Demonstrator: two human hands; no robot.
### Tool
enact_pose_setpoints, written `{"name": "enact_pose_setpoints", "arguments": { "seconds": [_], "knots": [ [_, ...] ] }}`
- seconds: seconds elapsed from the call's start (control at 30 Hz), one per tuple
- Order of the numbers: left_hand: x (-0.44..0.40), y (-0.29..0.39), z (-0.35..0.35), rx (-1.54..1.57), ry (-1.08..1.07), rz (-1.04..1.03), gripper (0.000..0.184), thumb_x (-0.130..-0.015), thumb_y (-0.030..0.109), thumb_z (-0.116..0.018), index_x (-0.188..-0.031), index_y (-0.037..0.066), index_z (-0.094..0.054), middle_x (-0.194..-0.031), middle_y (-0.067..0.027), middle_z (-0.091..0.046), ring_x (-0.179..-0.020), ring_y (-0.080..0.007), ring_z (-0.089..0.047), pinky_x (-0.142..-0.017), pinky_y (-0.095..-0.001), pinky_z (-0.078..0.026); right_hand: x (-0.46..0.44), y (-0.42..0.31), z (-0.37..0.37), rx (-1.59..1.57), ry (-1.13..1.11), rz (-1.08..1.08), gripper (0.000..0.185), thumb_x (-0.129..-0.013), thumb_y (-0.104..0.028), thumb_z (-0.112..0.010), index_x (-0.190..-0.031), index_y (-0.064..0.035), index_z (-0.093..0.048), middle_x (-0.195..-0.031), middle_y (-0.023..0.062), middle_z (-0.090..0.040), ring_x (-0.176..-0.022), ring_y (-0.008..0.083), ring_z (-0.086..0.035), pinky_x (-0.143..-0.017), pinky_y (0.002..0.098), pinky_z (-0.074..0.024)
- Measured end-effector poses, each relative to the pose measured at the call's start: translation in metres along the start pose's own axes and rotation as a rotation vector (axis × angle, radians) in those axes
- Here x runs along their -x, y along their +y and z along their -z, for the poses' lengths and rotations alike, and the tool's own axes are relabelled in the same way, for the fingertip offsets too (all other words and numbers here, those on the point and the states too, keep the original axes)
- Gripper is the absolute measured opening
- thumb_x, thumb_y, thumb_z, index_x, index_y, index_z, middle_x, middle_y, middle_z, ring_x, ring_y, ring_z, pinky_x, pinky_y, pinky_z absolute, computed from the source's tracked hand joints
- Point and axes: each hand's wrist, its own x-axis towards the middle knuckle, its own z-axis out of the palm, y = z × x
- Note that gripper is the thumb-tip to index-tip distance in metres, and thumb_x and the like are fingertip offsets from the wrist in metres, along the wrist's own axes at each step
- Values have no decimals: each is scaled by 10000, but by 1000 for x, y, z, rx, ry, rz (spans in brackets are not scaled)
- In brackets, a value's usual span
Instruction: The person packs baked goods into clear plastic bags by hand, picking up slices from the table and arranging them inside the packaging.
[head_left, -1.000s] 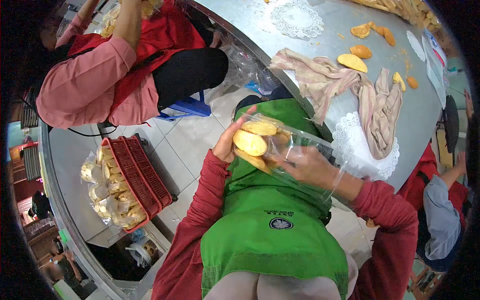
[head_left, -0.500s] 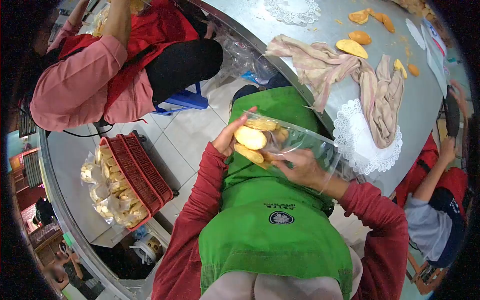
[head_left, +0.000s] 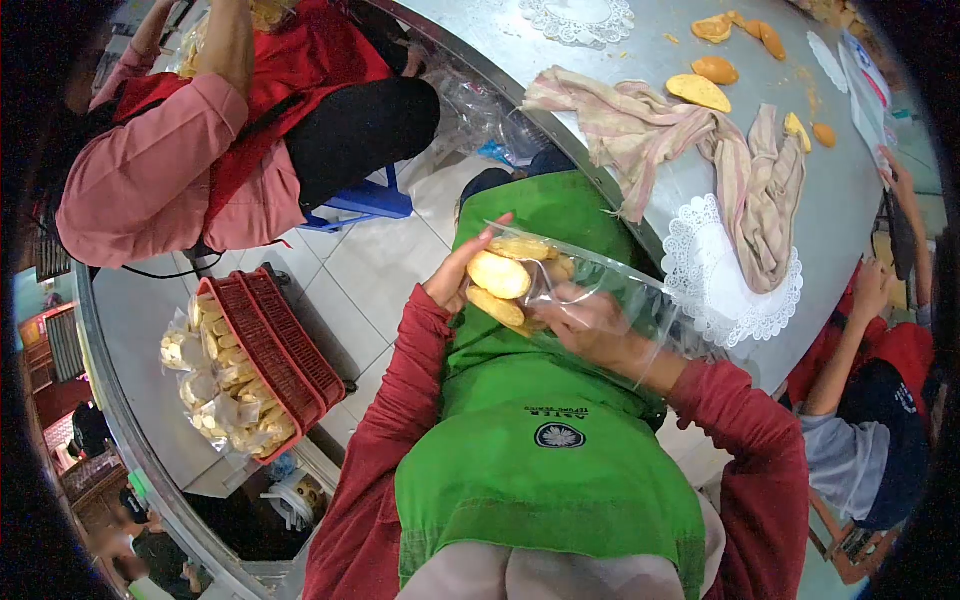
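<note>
A clear plastic bag [head_left: 640, 285] lies across my lap over the green apron, with several yellow oval slices [head_left: 499, 275] gathered at its left end. My left hand [head_left: 458, 275] is wrapped round that filled end. Inside the bag's open part, my right hand [head_left: 590, 322] has its fingers bent beside the slices; whether they pinch a slice is hidden by the plastic. To the upper right, a striped cloth [head_left: 640, 125] rests on the metal table [head_left: 560, 90], partly over a white lace doily [head_left: 715, 290].
Loose slices [head_left: 699, 92] and orange pieces [head_left: 714, 69] lie on the table, near another doily [head_left: 580, 18]. A red crate [head_left: 275, 350] of bagged slices [head_left: 225, 385] stands at left. One person [head_left: 160, 170] sits upper left, another [head_left: 870, 390] at right.
My right hand has shifted slightly left and its fingers have moved about near the slices. The person at right has moved their arms. The whole view has shifted a little.
</note>
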Motion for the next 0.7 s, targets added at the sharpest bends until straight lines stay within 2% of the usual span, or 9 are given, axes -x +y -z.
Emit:
{"name": "enact_pose_setpoints", "arguments": {
  "seconds": [0.07,0.27,0.3,0.4,0.6,0.63,0.7],
  "knots": [
    [1,3,-4,-8,5,-10,582,-952,345,-381,-1432,51,-234,-1264,-144,-517,-1110,-223,-546,-965,-331,-422,5,5,-9,52,-72,-27,147,-785,-87,-603,-923,-103,-650,-817,60,-576,-679,235,-613,-543,333,-509],
    [-1,5,2,-7,-14,-4,582,-954,345,-367,-1434,49,-223,-1272,-151,-510,-1125,-231,-537,-976,-336,-411,4,12,-29,-43,62,6,204,-773,-91,-621,-968,-130,-662,-802,49,-563,-673,232,-610,-540,332,-506],
    [0,4,3,0,-22,-3,583,-954,345,-366,-1435,51,-219,-1275,-154,-508,-1127,-233,-535,-979,-337,-409,3,6,-22,-112,59,-62,208,-765,-95,-635,-968,-127,-663,-809,48,-568,-682,235,-612,-545,336,-505],
    [-1,2,0,-6,-38,-1,592,-951,352,-371,-1438,58,-208,-1284,-164,-496,-1138,-247,-528,-982,-347,-408,11,3,-17,-41,38,-109,177,-776,-98,-624,-949,-111,-662,-838,60,-583,-695,239,-615,-579,340,-508],
    [-1,6,0,-18,-44,2,602,-941,341,-386,-1439,55,-203,-1277,-166,-499,-1135,-258,-531,-978,-356,-415,-2,-2,-24,-86,17,-96,158,-792,-77,-586,-940,-90,-641,-873,100,-596,-807,258,-617,-673,360,-507],
    [-1,6,-1,-7,-41,6,601,-938,335,-386,-1438,54,-206,-1279,-168,-498,-1138,-261,-529,-982,-357,-412,1,-1,-23,-102,-123,-178,191,-808,-81,-580,-993,-81,-629,-915,114,-607,-869,267,-614,-712,350,-509],
    [-1,6,1,9,-39,7,608,-939,348,-409,-1443,76,-204,-1273,-173,-502,-1125,-250,-538,-972,-339,-417,1,0,-24,-123,5,-127,234,-795,-102,-627,-1029,-87,-625,-930,117,-603,-801,267,-617,-667,331,-505]
  ]
}}
